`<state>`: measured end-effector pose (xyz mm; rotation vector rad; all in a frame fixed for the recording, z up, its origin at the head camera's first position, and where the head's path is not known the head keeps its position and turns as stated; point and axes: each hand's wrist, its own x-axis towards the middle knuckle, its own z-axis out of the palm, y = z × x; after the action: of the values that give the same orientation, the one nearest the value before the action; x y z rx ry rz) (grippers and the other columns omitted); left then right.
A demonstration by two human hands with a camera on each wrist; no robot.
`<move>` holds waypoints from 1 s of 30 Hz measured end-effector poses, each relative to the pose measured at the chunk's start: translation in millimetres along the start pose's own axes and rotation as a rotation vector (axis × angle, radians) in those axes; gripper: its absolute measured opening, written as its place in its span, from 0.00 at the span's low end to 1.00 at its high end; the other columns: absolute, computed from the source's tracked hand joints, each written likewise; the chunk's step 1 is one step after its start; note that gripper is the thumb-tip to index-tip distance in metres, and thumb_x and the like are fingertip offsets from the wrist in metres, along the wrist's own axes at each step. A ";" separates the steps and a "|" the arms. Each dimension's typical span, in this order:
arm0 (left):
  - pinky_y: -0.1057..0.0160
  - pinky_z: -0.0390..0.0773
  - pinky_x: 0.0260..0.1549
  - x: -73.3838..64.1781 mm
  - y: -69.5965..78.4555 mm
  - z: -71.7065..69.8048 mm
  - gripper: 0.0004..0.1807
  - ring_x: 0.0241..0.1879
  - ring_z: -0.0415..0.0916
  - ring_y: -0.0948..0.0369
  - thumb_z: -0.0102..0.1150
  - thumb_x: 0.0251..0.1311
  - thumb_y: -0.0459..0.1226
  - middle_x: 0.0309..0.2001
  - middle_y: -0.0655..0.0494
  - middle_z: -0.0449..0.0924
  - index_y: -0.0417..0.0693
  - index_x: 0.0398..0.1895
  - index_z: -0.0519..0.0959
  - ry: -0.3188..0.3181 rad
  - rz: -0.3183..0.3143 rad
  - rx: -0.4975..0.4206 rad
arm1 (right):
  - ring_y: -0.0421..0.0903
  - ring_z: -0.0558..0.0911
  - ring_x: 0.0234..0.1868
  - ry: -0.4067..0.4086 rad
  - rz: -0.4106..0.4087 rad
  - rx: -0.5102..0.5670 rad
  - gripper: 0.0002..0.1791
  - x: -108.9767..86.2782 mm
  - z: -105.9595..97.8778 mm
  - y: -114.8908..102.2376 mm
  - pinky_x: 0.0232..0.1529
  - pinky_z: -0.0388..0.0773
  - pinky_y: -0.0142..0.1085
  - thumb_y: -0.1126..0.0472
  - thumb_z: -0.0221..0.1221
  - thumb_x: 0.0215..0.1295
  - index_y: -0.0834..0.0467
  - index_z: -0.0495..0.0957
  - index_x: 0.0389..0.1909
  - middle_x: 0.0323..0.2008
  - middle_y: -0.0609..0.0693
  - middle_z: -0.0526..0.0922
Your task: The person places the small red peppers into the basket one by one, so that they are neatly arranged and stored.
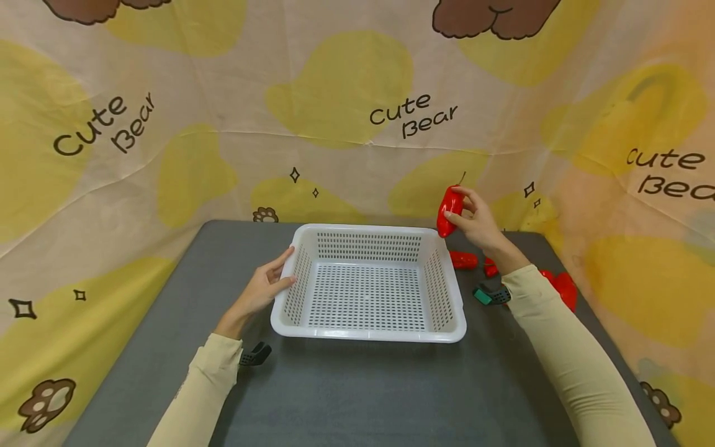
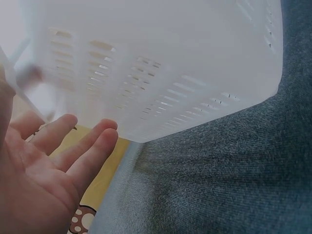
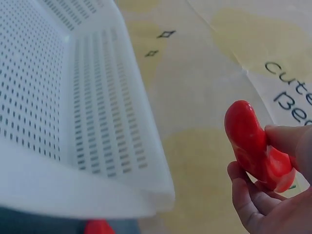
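A white perforated plastic basket stands in the middle of the grey table. My left hand grips its left rim, thumb over the edge; in the left wrist view the fingers lie along the outer wall. Past the basket's back right corner, my right hand holds up a glossy red pepper, its thin stem pointing upward. Thumb and fingers pinch the pepper in the right wrist view, beside the basket wall. Inside, the basket shows only its bare slotted floor.
Right of the basket lie more red peppers: one by its wall, another partly behind my right wrist, and red ones near the table's right edge, partly covered by the sleeve. A printed cloth hangs behind the table.
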<state>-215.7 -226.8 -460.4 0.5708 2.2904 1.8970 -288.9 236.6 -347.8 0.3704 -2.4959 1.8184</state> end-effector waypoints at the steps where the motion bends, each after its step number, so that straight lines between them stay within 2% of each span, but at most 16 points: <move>1: 0.58 0.89 0.40 0.1 -0.3 0.0 0.41 0.58 0.78 0.40 0.54 0.70 0.29 0.75 0.29 0.58 0.44 0.81 0.48 0.002 0.003 0.003 | 0.59 0.76 0.59 -0.007 -0.007 -0.002 0.36 -0.1 2.3 -0.9 0.42 0.82 0.19 0.68 0.55 0.72 0.60 0.53 0.77 0.69 0.72 0.62; 5: 0.59 0.88 0.40 0.0 -1.5 -0.2 0.40 0.56 0.80 0.47 0.54 0.70 0.28 0.75 0.27 0.57 0.42 0.81 0.48 0.005 0.014 0.007 | 0.66 0.74 0.63 -0.043 -0.006 0.016 0.36 -0.6 10.6 -4.7 0.41 0.82 0.20 0.68 0.55 0.72 0.60 0.53 0.78 0.71 0.72 0.62; 9: 0.59 0.88 0.40 -0.3 -1.7 0.1 0.40 0.57 0.79 0.46 0.54 0.69 0.28 0.75 0.29 0.57 0.43 0.81 0.48 0.007 0.007 -0.009 | 0.71 0.72 0.65 -0.081 0.007 0.010 0.37 -0.4 17.4 -6.9 0.44 0.84 0.23 0.67 0.56 0.72 0.58 0.52 0.78 0.72 0.70 0.61; 12: 0.59 0.88 0.40 -0.3 -0.5 0.8 0.41 0.58 0.78 0.41 0.54 0.69 0.28 0.75 0.30 0.58 0.44 0.81 0.49 0.007 0.001 -0.012 | 0.70 0.73 0.66 -0.100 0.006 0.006 0.37 1.2 22.9 -8.0 0.47 0.85 0.27 0.67 0.57 0.72 0.58 0.53 0.78 0.72 0.69 0.62; 16: 0.58 0.89 0.40 0.0 0.1 0.8 0.40 0.58 0.77 0.37 0.54 0.69 0.28 0.75 0.30 0.58 0.44 0.81 0.49 0.009 0.007 -0.013 | 0.69 0.75 0.65 -0.119 -0.011 0.002 0.36 3.4 31.4 -10.4 0.46 0.85 0.27 0.66 0.57 0.72 0.58 0.55 0.77 0.72 0.67 0.64; 23: 0.59 0.88 0.41 0.2 -0.3 0.5 0.40 0.59 0.77 0.40 0.54 0.69 0.28 0.76 0.31 0.58 0.45 0.81 0.49 0.021 -0.011 -0.028 | 0.70 0.75 0.64 -0.163 -0.016 0.041 0.36 6.1 50.5 -15.3 0.44 0.84 0.25 0.67 0.56 0.73 0.58 0.54 0.77 0.71 0.69 0.65; 30: 0.59 0.88 0.41 -1.1 0.0 2.0 0.40 0.60 0.75 0.38 0.55 0.69 0.29 0.76 0.32 0.58 0.44 0.81 0.50 0.023 -0.011 -0.030 | 0.69 0.74 0.65 -0.207 -0.015 0.085 0.35 5.4 71.5 -20.8 0.44 0.84 0.26 0.68 0.55 0.73 0.58 0.55 0.77 0.70 0.68 0.65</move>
<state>-214.0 -225.4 -460.9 0.5344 2.2704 1.9389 -281.7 162.4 -350.1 0.6098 -2.5407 1.9788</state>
